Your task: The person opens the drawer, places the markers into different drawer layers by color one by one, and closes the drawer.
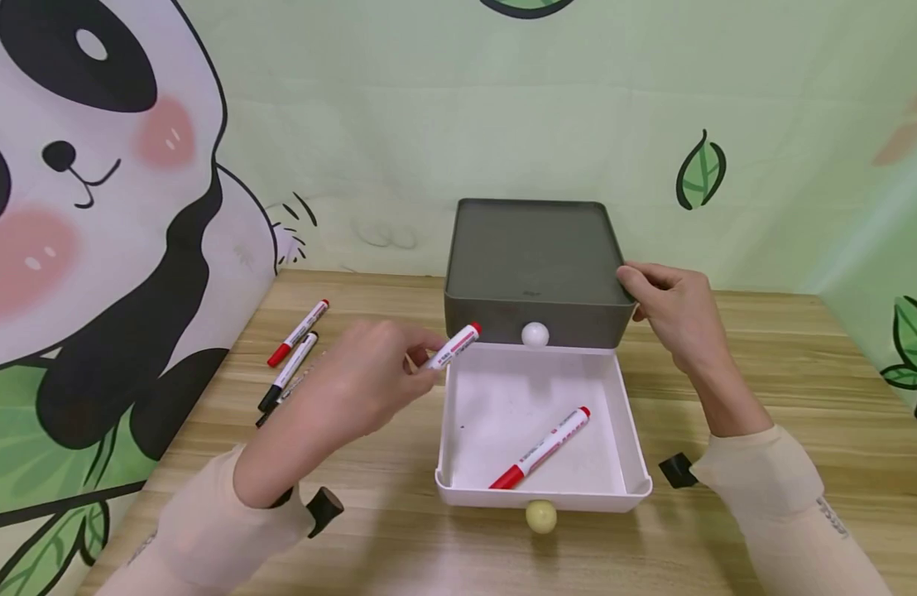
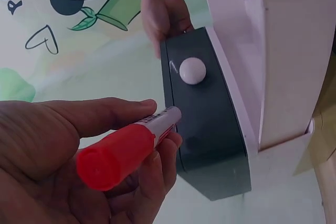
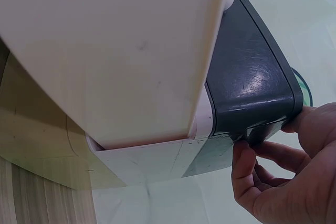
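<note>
The white drawer [image 1: 488,406], pulled out, serves as the landmark. Just above its back left corner, the left hand [image 1: 362,372] is held in the air, the forearm being slanted in from the near left and the back of the hand turned up. A red whiteboard marker [image 1: 454,345] is pinched between the thumb and fingertips, which are bent round its barrel; it is tilted up toward the right, clear of the drawer.

Beyond the drawer's back right corner, the side edge of the dark grey drawer box [image 1: 536,248] is gripped by the right hand [image 1: 674,306]. The thumb is laid at the top edge and the other fingers are curled against the side, as is shown in the right wrist view. The right forearm is angled inward from the near right, its beige sleeve [image 1: 771,497] kept beside the drawer.

Inside the drawer, a second red marker [image 1: 544,445] is laid diagonally. A yellow knob [image 1: 541,516] is fixed to the drawer's front, and a white knob [image 1: 535,334] is seen behind the drawer on the box. Well left of the drawer, a red-capped marker [image 1: 298,333] and a black-capped marker [image 1: 289,372] are set on the wooden table [image 1: 384,497].
</note>
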